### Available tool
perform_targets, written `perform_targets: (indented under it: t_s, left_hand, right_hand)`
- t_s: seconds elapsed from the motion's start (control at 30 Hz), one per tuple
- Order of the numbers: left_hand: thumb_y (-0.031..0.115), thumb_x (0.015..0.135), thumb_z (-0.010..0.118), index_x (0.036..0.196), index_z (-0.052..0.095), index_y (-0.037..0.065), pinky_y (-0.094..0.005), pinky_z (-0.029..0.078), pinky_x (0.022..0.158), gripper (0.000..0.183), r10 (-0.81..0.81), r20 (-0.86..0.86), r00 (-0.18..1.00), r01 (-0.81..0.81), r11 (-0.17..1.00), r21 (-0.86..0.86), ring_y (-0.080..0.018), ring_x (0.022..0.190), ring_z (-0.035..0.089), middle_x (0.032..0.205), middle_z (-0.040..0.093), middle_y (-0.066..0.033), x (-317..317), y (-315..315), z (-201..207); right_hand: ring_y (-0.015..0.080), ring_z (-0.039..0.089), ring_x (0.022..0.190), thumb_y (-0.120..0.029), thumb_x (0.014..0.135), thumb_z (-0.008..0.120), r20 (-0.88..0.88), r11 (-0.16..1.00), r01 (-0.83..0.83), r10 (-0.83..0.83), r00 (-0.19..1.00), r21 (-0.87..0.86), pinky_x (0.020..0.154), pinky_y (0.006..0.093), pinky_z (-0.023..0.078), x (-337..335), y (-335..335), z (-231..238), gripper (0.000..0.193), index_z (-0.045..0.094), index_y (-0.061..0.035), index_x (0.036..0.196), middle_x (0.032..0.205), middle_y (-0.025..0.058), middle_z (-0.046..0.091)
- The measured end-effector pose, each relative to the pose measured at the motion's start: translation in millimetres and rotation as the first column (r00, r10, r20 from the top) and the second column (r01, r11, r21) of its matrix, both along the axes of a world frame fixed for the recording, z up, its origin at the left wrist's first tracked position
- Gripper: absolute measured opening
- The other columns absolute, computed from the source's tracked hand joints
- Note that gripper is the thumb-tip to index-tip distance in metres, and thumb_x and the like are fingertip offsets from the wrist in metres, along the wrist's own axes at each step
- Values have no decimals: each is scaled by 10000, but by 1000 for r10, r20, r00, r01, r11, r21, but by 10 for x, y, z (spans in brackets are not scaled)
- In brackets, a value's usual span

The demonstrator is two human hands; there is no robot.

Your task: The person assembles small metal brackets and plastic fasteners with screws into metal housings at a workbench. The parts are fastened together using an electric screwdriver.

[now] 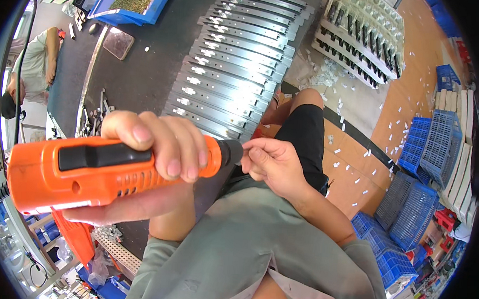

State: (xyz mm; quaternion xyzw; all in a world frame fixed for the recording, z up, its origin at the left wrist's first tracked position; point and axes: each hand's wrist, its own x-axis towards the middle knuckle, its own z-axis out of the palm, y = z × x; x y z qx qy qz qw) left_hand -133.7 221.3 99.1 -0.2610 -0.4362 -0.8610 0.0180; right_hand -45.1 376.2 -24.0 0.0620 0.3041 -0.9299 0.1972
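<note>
An orange handheld power tool point(106, 171) with a black switch and vent slots lies across the left of the view. My left hand point(165, 148) is wrapped round its body. The black nose point(231, 152) of the tool points right, toward my right hand point(274, 165). There the thumb and forefinger are pinched together at the tip; whatever sits between them is too small to make out. Beyond both hands, a long row of grey metal rails point(228, 66) lies side by side on the dark table point(158, 40), each with a small white piece near its left end.
A blue bin point(154, 14) of small brassy parts and a phone point(119, 43) are at the far left. Another person point(36, 63) sits there. White trays point(361, 36) holding dark parts stand far right. Blue crates point(443, 143) are stacked at right; white scraps litter the floor.
</note>
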Motion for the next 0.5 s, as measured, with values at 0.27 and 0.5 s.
perform_targets:
  t_s: [0.27,0.5]
  left_hand:
    - [865,761,457,1108,518,23,-276,433,498,913,-12,45,999,11,999,30,-131,512,532,715,556,-24,-52,-7,-1]
    - [954,620,477,1108,525,-22,-359,443,553,1093,27,-62,998,-31,997,-69,-219,607,558,739,555,-87,-353,60,-473]
  right_hand:
    - [37,367,540,-195,1017,510,32,997,-73,74,997,-33,474,197,275,-29,17,47,275,614,32,1133,787,73,614]
    - [72,368,599,-29,899,442,314,985,30,24,949,-167,532,226,325,-87,140,-42,315,579,76,1162,849,96,608]
